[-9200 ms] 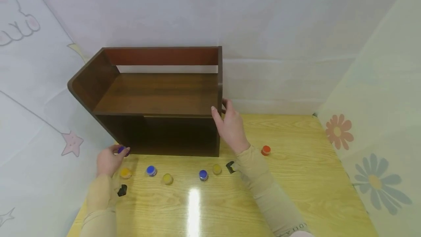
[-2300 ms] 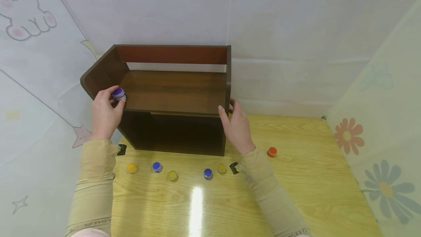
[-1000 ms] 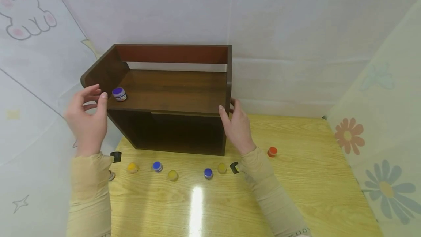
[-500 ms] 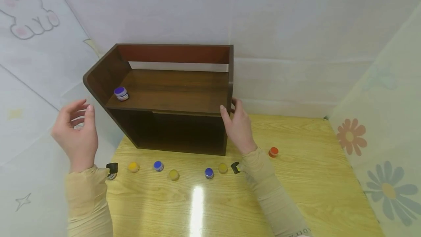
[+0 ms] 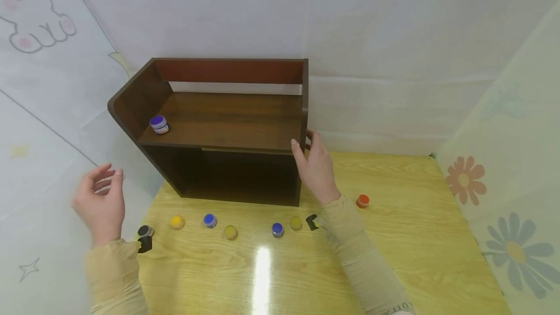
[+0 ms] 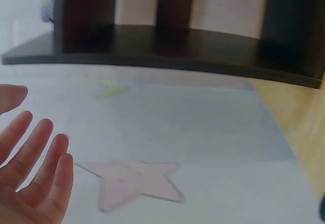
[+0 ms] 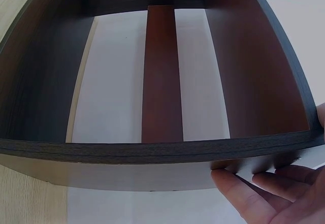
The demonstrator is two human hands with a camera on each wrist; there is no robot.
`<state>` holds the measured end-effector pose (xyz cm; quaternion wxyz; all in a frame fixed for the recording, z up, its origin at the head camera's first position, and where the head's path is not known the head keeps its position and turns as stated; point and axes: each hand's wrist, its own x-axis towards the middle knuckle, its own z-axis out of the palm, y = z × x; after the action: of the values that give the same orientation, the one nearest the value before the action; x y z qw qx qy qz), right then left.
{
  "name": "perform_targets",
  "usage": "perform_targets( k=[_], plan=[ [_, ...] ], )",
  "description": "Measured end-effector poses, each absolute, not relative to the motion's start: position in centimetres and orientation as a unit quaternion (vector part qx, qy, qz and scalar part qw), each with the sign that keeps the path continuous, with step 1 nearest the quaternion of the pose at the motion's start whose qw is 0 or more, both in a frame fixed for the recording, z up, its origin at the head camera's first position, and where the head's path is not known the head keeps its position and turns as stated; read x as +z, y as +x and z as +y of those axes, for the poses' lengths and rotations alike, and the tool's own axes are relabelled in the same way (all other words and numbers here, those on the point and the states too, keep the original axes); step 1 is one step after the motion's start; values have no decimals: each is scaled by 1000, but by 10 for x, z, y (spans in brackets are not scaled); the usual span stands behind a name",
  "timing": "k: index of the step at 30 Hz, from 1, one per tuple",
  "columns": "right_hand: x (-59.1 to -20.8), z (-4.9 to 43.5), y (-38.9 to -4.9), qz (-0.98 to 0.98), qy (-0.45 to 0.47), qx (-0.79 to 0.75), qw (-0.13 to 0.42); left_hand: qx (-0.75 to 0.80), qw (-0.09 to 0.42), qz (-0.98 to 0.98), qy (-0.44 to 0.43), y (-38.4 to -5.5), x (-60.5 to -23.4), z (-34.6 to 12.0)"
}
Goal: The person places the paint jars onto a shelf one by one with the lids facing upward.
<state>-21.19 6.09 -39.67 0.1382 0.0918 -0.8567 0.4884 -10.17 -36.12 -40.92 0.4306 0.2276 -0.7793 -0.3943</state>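
Note:
A small dark wooden shelf [image 5: 227, 120] stands on the table. Near the left end of its upper board sits a small jar with a purple lid [image 5: 159, 124], upright. My left hand [image 5: 101, 204] hovers left of the shelf, holding nothing, its fingers loosely bent; the left wrist view shows its spread fingers [image 6: 46, 148] apart from the shelf. My right hand [image 5: 316, 166] holds the shelf's right side panel, thumb at the front edge and fingers on the outer face. In the right wrist view, several fingers [image 7: 249, 193] lie against that panel.
Along the table in front of the shelf stand small jars: black-lidded [image 5: 145, 231], orange [image 5: 177, 222], blue [image 5: 210, 220], yellow [image 5: 230, 232], another blue one [image 5: 277, 229] and another yellow one [image 5: 295, 222]. A red jar [image 5: 362, 201] stands beyond the right forearm. Printed cloth [image 5: 393, 62] surrounds the table.
My left hand lifted the purple-lidded jar from the table to the shelf's upper board, let it go and drew back left and down. My right hand kept its hold on the side panel.

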Motion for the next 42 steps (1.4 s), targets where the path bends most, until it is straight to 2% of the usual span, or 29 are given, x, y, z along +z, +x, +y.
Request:
perform_targets(
  k=[9,24,37,42],
  plan=[
    [-396,61,-212,-855,91,490,140,-397,343,-799,295,-102,-456,-381],
    [-398,61,-213,-857,87,487,144,-378,98,-853,347,-82,-500,-383],
    [-397,61,-212,-858,87,486,141,-354,41,-870,341,-79,-539,-390],
    [-396,60,-211,-857,85,487,143,-357,41,-872,333,-77,-546,-388]
  ],
)
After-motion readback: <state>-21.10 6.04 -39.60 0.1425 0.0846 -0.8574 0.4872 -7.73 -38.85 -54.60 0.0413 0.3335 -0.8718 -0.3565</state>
